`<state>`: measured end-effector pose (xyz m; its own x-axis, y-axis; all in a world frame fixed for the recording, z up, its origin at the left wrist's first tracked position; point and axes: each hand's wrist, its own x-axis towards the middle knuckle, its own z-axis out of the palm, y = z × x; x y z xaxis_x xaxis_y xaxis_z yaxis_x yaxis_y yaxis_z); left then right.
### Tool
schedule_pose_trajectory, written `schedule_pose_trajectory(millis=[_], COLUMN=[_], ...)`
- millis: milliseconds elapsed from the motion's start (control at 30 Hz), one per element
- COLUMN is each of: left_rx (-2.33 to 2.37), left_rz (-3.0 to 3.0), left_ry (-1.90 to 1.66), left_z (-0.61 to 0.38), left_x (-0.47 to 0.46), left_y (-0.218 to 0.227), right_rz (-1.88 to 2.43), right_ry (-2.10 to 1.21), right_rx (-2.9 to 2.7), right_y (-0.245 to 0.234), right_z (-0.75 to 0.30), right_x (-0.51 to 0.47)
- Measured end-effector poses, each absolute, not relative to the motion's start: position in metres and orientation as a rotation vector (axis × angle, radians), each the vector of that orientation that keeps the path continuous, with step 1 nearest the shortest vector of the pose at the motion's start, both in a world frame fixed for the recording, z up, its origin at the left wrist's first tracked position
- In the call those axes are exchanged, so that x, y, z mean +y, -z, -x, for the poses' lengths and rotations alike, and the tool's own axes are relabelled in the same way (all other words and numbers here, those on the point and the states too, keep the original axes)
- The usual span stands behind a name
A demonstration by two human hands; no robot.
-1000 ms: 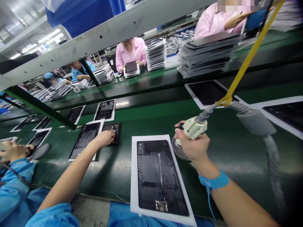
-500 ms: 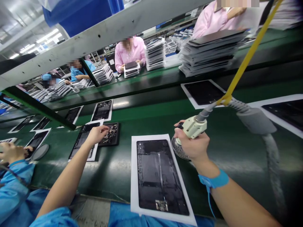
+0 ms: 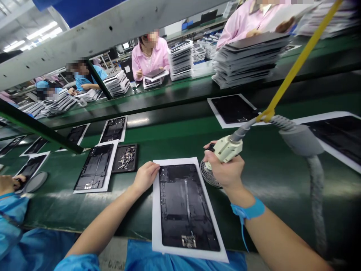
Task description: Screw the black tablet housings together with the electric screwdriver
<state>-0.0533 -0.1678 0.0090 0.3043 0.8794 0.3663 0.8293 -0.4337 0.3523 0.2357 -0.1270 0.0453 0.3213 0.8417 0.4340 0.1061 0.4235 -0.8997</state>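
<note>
My right hand (image 3: 227,165) is wrapped round a cream-coloured hand tool (image 3: 225,148) with a black button and a thick grey hose. Below it, partly hidden, is a round perforated metal disc (image 3: 208,176). In front of me a black tablet housing (image 3: 183,203) lies flat on a white sheet (image 3: 157,226), a pale strip running along its middle. At its upper left corner is my left hand (image 3: 146,175), fingertips pinched together; whatever they hold is too small to make out. Further left sits a black tray (image 3: 117,154) of small metal parts (image 3: 126,157).
Another tablet housing (image 3: 96,167) lies beside the tray, with several more along the green bench (image 3: 158,131). A yellow strap (image 3: 304,56) suspends the hose. Tall stacks (image 3: 245,60) stand behind. A co-worker's hand (image 3: 11,184) and grey disc (image 3: 36,182) are at far left.
My left hand has left the tray of small metal parts and moved right to the tablet housing's upper left corner. My right hand keeps its hold on the tool.
</note>
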Motion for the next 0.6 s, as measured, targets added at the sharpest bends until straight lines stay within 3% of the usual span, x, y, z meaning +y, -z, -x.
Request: schedule_pose_trajectory(millis=[333,600], left_rx=[1.740,1.796], left_rz=[-2.619,-2.606], left_ry=[-0.290,-0.198], left_z=[0.039,0.031], left_x=[-0.181,-0.194], left_y=[-0.022,-0.025], right_rz=[1.049,1.035], right_ry=[-0.633,-0.607], right_rx=[-1.157,-1.136], right_y=[-0.047,-0.053], right_z=[-0.236,-0.236], right_x=[-0.129,-0.128])
